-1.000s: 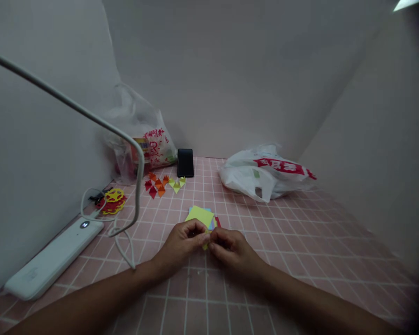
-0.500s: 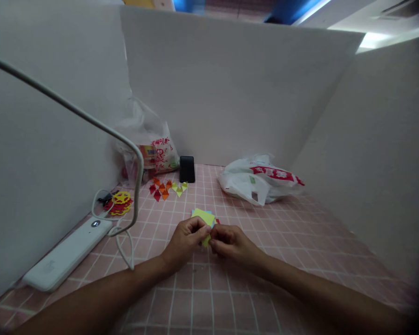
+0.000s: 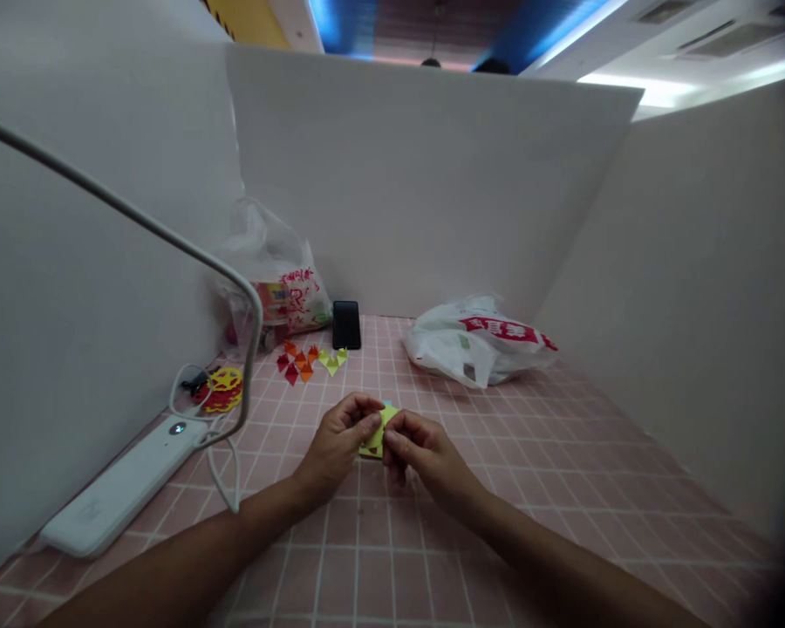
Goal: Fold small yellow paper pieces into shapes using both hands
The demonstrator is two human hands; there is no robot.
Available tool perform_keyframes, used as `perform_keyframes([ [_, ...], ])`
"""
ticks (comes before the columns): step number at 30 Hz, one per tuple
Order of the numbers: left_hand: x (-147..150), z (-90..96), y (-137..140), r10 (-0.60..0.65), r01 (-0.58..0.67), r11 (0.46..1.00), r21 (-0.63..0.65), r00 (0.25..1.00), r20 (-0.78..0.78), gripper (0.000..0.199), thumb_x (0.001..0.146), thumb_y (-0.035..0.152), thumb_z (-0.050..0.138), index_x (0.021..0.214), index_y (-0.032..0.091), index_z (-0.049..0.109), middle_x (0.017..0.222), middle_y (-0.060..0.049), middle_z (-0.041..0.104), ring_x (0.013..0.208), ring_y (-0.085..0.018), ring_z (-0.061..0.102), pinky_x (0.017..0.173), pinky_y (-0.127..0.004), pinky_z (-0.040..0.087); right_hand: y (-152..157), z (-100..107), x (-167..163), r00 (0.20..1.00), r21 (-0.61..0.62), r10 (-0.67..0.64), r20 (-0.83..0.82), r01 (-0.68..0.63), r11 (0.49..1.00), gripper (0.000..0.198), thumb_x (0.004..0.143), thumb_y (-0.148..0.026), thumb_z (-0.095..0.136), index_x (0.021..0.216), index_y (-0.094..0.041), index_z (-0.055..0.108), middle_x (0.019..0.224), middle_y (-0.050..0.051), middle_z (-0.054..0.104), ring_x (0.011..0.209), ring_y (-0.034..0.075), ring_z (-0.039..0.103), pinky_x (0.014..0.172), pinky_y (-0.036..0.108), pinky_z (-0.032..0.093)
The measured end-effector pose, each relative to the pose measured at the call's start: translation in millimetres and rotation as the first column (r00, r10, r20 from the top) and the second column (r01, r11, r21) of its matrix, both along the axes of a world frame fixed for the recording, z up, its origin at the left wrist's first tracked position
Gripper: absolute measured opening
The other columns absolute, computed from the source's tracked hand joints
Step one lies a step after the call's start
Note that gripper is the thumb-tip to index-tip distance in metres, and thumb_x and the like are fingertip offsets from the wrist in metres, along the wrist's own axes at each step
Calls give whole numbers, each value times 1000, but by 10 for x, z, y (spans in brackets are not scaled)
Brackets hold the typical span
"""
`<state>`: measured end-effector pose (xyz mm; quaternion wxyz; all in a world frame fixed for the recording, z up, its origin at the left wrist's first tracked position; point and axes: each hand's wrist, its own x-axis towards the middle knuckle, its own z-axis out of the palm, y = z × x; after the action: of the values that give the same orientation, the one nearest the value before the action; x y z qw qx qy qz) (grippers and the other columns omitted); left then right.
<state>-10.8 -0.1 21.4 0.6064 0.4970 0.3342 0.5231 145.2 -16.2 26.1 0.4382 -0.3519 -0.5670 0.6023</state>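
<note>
My left hand (image 3: 336,447) pinches a small yellow sheet of paper (image 3: 379,429) between thumb and fingers. From the other side, my right hand (image 3: 428,452) has its thumb and fingers closed on the sheet's right edge. Beneath it, more yellow paper (image 3: 370,453) shows at the lower edge, and a bit of light blue paper (image 3: 387,404) peeks out behind. My fingers cover much of the sheet, so any fold in it is hard to make out.
Several folded red, orange and yellow paper pieces (image 3: 305,372) lie ahead, near a black phone (image 3: 346,325). Plastic bags stand back left (image 3: 307,296) and lie right (image 3: 477,349). Left are yellow and red cut-outs (image 3: 224,381), a white power bank (image 3: 124,488) and a looping cable (image 3: 252,331).
The view has tilted up slightly. My hands have shifted a little, and the yellow sheet between them now shows less of its face, with paper visible below it.
</note>
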Motion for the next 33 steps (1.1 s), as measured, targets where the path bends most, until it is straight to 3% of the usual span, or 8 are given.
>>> perform_keyframes([
  [6,29,-58,6,-31,39,994,-106,997,76,27,72,33,78,89,17,63,79,1,62,68,-11,57,64,-22,44,8,-124,9,996,-80,-35,-77,29,996,31,81,-43,68,74,-18,51,58,-5,58,43,8,52,43,20,39],
  [10,40,-79,12,-47,58,986,-155,996,70,28,73,32,77,92,17,63,72,4,59,56,-6,50,54,-19,40,32,-179,45,993,-104,-28,-113,16,994,31,80,-41,70,73,-18,50,56,-5,57,42,7,50,43,19,37],
  [19,46,-82,29,-97,93,992,-84,994,-50,22,76,30,71,85,15,58,61,5,57,52,-8,51,50,-19,40,70,-324,112,993,-161,0,-116,-19,987,31,81,-44,67,75,-19,49,57,-4,57,42,9,48,42,21,36],
  [21,43,-73,26,-110,105,993,-61,990,-84,19,78,29,68,83,14,58,60,4,58,52,-8,51,52,-20,42,55,-296,129,999,-110,-7,-47,2,994,28,84,-42,63,76,-19,49,59,-4,56,44,9,47,44,22,36],
  [26,45,-85,23,-122,122,992,-10,981,-148,15,81,27,65,84,15,56,65,3,59,55,-9,54,54,-21,43,-5,-163,162,951,236,-169,259,108,966,18,87,-26,57,73,-17,54,66,-1,54,59,11,46,56,24,35],
  [33,51,-141,1,-180,189,982,24,961,-209,18,84,29,66,86,15,54,68,2,59,62,-11,56,61,-25,44,-17,-175,177,909,352,-217,356,84,932,18,88,-22,53,71,-17,53,66,-1,56,61,12,47,57,25,35],
])
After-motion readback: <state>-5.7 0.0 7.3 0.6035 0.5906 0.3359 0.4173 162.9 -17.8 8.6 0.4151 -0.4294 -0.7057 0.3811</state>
